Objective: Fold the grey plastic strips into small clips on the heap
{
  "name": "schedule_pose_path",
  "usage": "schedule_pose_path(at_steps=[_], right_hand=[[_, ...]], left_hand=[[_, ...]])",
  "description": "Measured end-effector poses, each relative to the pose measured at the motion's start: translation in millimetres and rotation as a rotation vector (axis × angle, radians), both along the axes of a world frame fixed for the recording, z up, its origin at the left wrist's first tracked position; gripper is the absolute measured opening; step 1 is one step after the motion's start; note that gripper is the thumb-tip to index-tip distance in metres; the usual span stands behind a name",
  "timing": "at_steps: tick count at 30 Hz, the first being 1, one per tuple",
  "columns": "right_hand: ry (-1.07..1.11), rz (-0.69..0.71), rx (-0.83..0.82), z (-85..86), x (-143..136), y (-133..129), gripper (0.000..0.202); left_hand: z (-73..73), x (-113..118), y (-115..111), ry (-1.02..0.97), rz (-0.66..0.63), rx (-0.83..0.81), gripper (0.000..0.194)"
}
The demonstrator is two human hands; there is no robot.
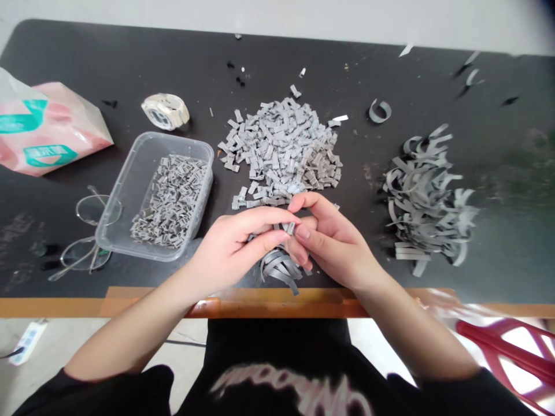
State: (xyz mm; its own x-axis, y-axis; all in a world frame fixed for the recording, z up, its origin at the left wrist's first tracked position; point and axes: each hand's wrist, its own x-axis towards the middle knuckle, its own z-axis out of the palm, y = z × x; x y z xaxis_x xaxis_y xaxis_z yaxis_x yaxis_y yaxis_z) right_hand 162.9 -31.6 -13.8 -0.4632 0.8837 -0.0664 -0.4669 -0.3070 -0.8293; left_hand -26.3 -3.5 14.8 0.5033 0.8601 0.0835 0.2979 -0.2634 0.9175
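My left hand and my right hand meet over the near part of the black table. Between their fingertips is a small grey clip, pinched by both hands. Under the fingers lies a small bunch of grey strips. Just beyond the hands spreads a large pile of small grey pieces. To the left, a clear plastic box holds many small grey clips. A heap of curled grey strips lies to the right.
A white watch lies behind the box. Eyeglasses rest left of the box, partly behind it. A pink and white bag stands at the far left. One curled strip lies at the back right. A red stool is below the table edge.
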Motion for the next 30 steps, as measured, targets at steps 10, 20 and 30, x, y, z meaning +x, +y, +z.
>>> schedule_pose_path(at_steps=[10,20,30], right_hand=[[-0.076,-0.023,0.052,5.0,4,3,0.014],[-0.207,-0.069,0.067,2.5,3,5,0.015],[-0.336,-0.238,0.127,2.2,3,8,0.015]], left_hand=[[-8.1,-3,0,0.211,-0.067,0.385,0.016],[-13.6,-2,2,0.353,-0.114,0.428,0.018],[-11.9,-1,-1,0.334,-0.029,0.357,0.014]])
